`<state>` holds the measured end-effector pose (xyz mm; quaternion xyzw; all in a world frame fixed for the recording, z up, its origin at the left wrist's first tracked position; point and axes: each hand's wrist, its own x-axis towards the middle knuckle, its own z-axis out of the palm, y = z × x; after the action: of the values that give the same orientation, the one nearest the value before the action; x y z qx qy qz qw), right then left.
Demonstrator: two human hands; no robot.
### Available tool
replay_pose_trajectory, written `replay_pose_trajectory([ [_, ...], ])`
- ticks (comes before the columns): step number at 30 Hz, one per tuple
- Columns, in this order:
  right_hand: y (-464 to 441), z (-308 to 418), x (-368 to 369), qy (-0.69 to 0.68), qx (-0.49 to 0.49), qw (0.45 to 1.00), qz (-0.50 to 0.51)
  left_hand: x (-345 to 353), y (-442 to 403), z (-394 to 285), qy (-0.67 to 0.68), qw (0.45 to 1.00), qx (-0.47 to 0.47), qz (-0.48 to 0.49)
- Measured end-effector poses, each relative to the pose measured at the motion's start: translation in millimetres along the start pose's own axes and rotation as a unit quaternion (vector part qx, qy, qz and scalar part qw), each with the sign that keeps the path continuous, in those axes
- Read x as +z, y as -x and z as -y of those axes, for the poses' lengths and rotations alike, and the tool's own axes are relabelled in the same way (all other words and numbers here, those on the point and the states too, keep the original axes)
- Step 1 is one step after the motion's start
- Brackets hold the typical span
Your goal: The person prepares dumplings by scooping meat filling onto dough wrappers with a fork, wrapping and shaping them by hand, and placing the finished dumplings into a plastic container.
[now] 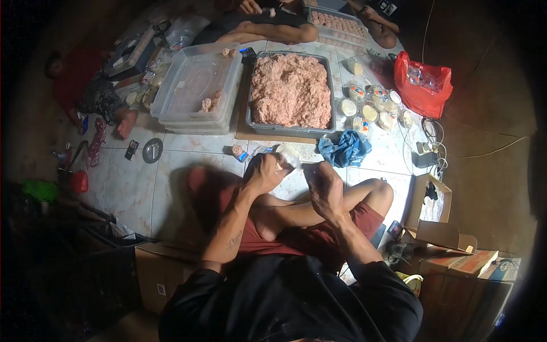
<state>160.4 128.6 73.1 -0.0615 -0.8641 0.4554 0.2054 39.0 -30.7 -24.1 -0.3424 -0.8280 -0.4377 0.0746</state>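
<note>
My left hand (266, 174) is closed around a pale, thin, wrapper-like piece (292, 157), partly hidden by the fingers; a bit of pinkish filling seems to show at its edge. Close by on the right, my right hand (325, 187) has its fingers curled together, and what they hold, if anything, I cannot make out. Beyond both hands stands a grey tub (249, 117) heaped with pink minced meat (292, 91). A small jar-like container with pink contents (238, 152) sits on the tiles left of my left hand.
Left of the tub are stacked clear plastic boxes (165, 102) with some meat clumps. A blue cloth (345, 149), several round packs of pale wrappers (369, 113) and a red bag (424, 94) lie to the right. Other people sit across and at left, near a filled tray (340, 37).
</note>
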Motion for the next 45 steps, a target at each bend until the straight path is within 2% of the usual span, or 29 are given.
replay_pose_trajectory([
  [1, -3, -1, -1, -0.018, 0.042, 0.999, -0.023, -4, -6, -5, 0.0, 0.985, -0.117, 0.124],
  [3, -25, -41, 6, -0.037, 0.011, 0.998, -0.046, -16, -14, -19, 0.0, 0.943, -0.226, 0.245],
  [5, -63, -54, 5, -0.03, 0.048, 0.996, -0.07, -35, -13, -33, 0.201, 0.962, -0.029, 0.185],
  [6, -85, -73, 4, 0.06, -0.03, 0.995, -0.079, -30, -9, -30, 0.204, 0.971, 0.006, 0.123],
  [7, -106, -92, 4, 0.151, -0.106, 0.978, -0.101, -32, -10, -29, 0.207, 0.97, 0.008, 0.125],
  [9, -123, -153, 9, 0.254, -0.1, 0.962, 0.003, -35, -13, -28, 0.213, 0.929, -0.167, 0.254],
  [11, -117, -158, -2, 0.28, -0.092, 0.955, 0.035, -33, -8, -35, 0.227, 0.943, -0.144, 0.197],
  [12, -119, -156, -3, 0.304, -0.088, 0.946, 0.067, -35, -10, -43, 0.255, 0.956, -0.1, 0.108],
  [13, -114, -116, -11, 0.322, -0.013, 0.945, 0.059, -37, -14, -45, 0.28, 0.958, -0.057, 0.014],
  [14, -106, -88, -20, 0.292, -0.033, 0.955, 0.051, -38, -13, -40, 0.231, 0.973, -0.001, 0.001],
  [15, -96, -66, -25, 0.259, -0.051, 0.964, 0.044, -38, -9, -36, 0.23, 0.973, -0.011, -0.001],
  [17, -70, -28, -29, 0.114, -0.061, 0.99, 0.054, -34, -11, -26, 0.208, 0.958, -0.159, 0.114],
  [18, -53, -22, -27, 0.071, -0.075, 0.991, 0.09, -2, 3, -6, 0.324, 0.941, -0.089, -0.044],
  [19, -38, -13, -26, 0.029, -0.086, 0.988, 0.123, -25, -15, -30, 0.185, 0.962, -0.167, 0.108],
  [21, -20, 9, -21, 0.042, -0.067, 0.982, 0.172, 7, -7, -3, 0.152, 0.986, -0.064, 0.028],
  [22, -17, 4, -23, 0.039, -0.045, 0.987, 0.147, 14, -6, 1, 0.139, 0.99, -0.028, 0.002],
  [25, -13, 17, -37, 0.038, 0.04, 0.997, 0.061, 7, -10, -3, 0.047, 0.997, -0.026, -0.064],
  [27, -12, 17, -38, 0.025, 0.036, 0.998, 0.046, -29, -24, -35, 0.281, 0.955, -0.048, 0.077],
  [29, -5, 14, -23, -0.008, 0.021, 0.996, 0.082, -18, -20, -26, 0.239, 0.96, -0.102, 0.102],
  [31, -4, 16, -19, -0.015, 0.01, 0.995, 0.1, -16, -24, -32, 0.132, 0.988, -0.059, 0.051],
  [33, -7, 25, -28, -0.013, 0.1, 0.992, 0.073, 0, -14, -13, 0.159, 0.983, -0.075, 0.045],
  [34, -6, 15, -22, -0.037, 0.096, 0.994, 0.037, 6, -13, -15, 0.123, 0.99, -0.059, -0.02],
  [36, -6, 8, -11, -0.025, 0.072, 0.995, 0.058, -6, -17, -29, 0.065, 0.997, -0.04, -0.003],
  [37, -7, 8, -8, -0.01, 0.045, 0.996, 0.079, -10, -18, -33, 0.065, 0.997, -0.035, 0.0],
  [39, -10, 17, -18, 0.011, 0.012, 0.997, 0.069, -21, -22, -36, 0.2, 0.978, -0.056, 0.011],
  [40, -8, 21, -23, -0.051, 0.076, 0.994, 0.056, -34, -23, -40, 0.232, 0.972, -0.027, 0.014],
  [41, -5, 24, -24, -0.114, 0.143, 0.982, 0.043, -34, -23, -38, 0.229, 0.973, -0.026, 0.019],
  [43, -5, 18, -15, -0.052, 0.07, 0.99, 0.108, -26, -22, -38, 0.153, 0.987, -0.054, 0.007],
  [45, -6, 13, -11, -0.046, 0.06, 0.991, 0.112, -21, -22, -38, 0.113, 0.993, -0.037, 0.007],
])
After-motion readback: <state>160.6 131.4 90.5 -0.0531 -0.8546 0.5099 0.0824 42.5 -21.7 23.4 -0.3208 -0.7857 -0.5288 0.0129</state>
